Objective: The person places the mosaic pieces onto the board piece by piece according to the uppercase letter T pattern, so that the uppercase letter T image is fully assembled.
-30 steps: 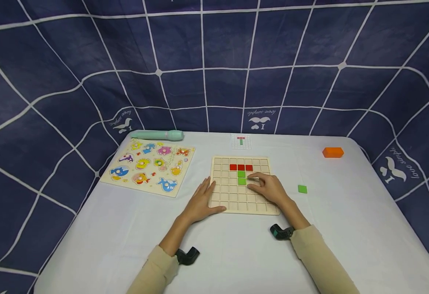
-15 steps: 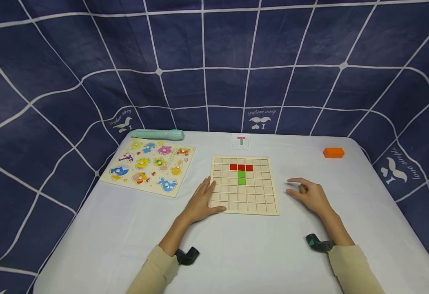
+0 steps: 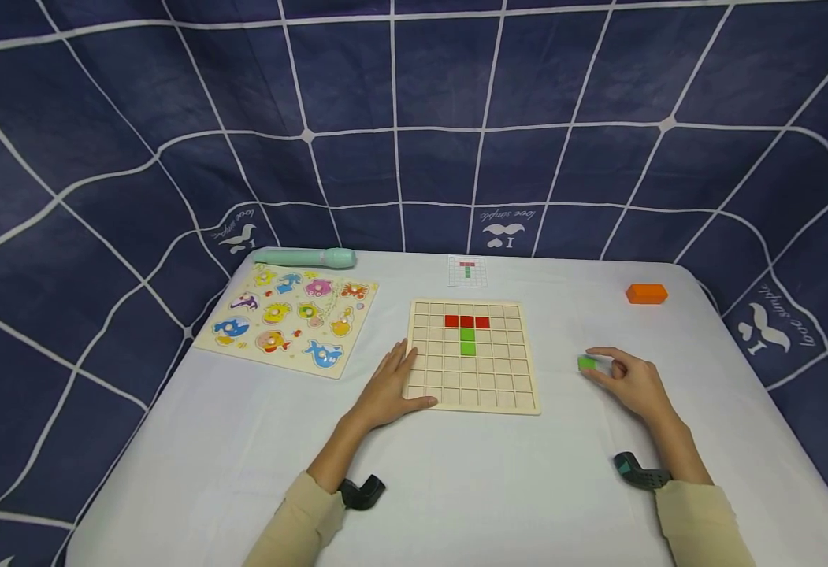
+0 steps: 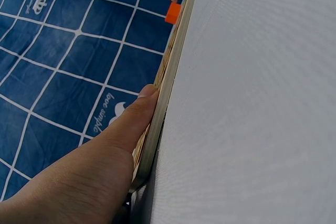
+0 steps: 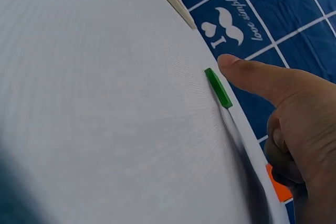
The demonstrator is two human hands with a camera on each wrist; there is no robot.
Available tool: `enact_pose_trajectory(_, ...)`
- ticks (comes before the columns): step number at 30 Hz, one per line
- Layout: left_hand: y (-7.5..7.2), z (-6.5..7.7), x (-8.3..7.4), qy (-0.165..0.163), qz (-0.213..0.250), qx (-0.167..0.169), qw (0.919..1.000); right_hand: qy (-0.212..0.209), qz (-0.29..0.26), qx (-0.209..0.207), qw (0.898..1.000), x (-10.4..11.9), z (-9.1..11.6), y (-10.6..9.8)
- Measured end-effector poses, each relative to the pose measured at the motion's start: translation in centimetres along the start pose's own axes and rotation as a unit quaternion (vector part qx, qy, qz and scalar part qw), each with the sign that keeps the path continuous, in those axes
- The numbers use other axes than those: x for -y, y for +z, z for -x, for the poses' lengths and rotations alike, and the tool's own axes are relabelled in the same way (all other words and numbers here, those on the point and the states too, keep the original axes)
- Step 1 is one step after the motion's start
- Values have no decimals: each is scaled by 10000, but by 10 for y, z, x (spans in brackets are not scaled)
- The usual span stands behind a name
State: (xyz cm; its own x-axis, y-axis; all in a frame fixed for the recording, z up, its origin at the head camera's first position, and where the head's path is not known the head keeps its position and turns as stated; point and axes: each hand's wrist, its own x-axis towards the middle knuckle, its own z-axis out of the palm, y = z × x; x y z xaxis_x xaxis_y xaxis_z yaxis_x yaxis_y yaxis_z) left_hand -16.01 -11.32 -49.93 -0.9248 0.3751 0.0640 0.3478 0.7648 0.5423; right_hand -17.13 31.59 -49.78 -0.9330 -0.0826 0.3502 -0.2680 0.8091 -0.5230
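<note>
My left hand (image 3: 384,391) rests at the near-left corner of a wooden grid board (image 3: 477,383), fingers along its left side and thumb on the front edge. Three red tiles (image 3: 466,322) make a row in the grid, and two green tiles (image 3: 467,342) run down from the middle one. To the right of the board, a loose green square tile (image 5: 218,88) lies on the table. My right hand (image 3: 635,387) is over it, thumb and index finger spread around it. In the right wrist view, the thumb (image 5: 252,77) stands apart from the tile.
A small pattern card (image 3: 467,272) with a T shape lies behind the board. A sea-animal peg puzzle (image 3: 289,321) and a mint-green cylinder (image 3: 305,257) are at the left. An orange block (image 3: 646,294) sits at the back right of the white table (image 3: 470,488).
My right hand has left the green tiles on the board and moved right to the loose green tile. The left hand has stayed in place.
</note>
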Motion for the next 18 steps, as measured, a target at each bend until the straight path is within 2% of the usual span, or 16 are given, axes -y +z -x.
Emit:
enact_pose_trajectory(10, 0, 0, 0, -26, -25, 6, 10000, 196, 102, 412, 9989, -3, 3, 2)
enact_pose_trajectory(18, -1, 1, 0, -35, -18, 17, 10000, 148, 84, 336, 9993, -5, 3, 3)
